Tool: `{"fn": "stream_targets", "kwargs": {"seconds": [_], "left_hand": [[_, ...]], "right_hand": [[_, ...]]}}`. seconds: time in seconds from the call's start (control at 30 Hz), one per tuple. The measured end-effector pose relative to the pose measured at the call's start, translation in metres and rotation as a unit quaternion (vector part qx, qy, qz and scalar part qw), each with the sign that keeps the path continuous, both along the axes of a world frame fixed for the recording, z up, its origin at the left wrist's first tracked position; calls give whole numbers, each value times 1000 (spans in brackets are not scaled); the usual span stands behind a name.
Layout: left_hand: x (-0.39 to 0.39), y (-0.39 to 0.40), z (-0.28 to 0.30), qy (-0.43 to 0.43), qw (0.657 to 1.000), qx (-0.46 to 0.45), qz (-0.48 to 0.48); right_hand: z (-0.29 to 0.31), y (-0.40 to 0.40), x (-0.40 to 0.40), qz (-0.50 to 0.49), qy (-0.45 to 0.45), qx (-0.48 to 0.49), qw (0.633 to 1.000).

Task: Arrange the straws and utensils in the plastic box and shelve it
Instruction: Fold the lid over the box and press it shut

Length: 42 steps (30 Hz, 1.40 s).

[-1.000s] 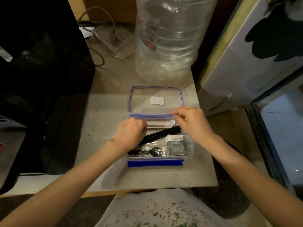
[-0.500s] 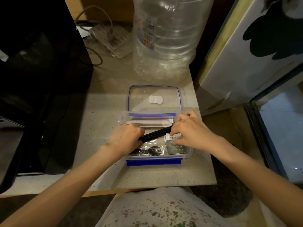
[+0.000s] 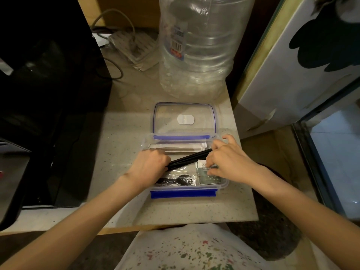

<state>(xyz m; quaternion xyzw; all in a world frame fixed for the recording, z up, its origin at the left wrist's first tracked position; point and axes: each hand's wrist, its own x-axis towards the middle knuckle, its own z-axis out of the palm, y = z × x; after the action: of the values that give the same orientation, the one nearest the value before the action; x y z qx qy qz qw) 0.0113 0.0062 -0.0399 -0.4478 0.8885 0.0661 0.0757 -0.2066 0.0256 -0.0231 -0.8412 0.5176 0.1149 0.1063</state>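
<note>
A clear plastic box (image 3: 183,193) with blue clips lies open on the counter, its lid (image 3: 185,118) flat behind it. Black straws (image 3: 187,158) run diagonally across the box. My left hand (image 3: 150,166) grips their left end. My right hand (image 3: 228,158) is curled over their right end and touches a grey sachet (image 3: 206,174) beneath it. Paper-wrapped straws (image 3: 177,148) line the back wall. A wrapped black utensil (image 3: 177,180) lies along the front wall.
A big clear water bottle (image 3: 196,45) stands just behind the lid. A black appliance (image 3: 48,84) fills the left side. A power strip (image 3: 134,47) with cables lies at the back. A white panel (image 3: 292,65) leans at the right, past the counter edge (image 3: 194,221).
My right hand came down from the box's back rim onto the right end of the black straws and the sachet. My left hand stayed on the left end.
</note>
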Motion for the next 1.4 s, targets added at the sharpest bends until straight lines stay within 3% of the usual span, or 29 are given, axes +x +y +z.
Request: {"fn": "stream_targets", "kwargs": {"seconds": [0.23,0.37,0.5,0.6,0.87,1.23,1.4], "left_hand": [[2,0,2,17,1000,15,-6],[13,-13,19,178,984,0,-21],[16,-48,38,299,946,57,112],[12,-82,33,334,911,101,221],[3,-123,-9,259,868,98,413],[7,-121,-14,253,870,75,417],[4,-114,2,239,863,-4,445]], "right_hand": [[2,-6,-7,-14,-62,-16,998],[20,-23,-13,-62,-174,-41,982],[26,-48,-14,-178,-268,-73,944],[19,-72,-16,-264,-277,-44,923],[-20,-114,-29,-407,-163,12,899],[-37,-122,-28,-434,-169,15,885],[-17,-113,-23,-386,-195,-86,898]]}}
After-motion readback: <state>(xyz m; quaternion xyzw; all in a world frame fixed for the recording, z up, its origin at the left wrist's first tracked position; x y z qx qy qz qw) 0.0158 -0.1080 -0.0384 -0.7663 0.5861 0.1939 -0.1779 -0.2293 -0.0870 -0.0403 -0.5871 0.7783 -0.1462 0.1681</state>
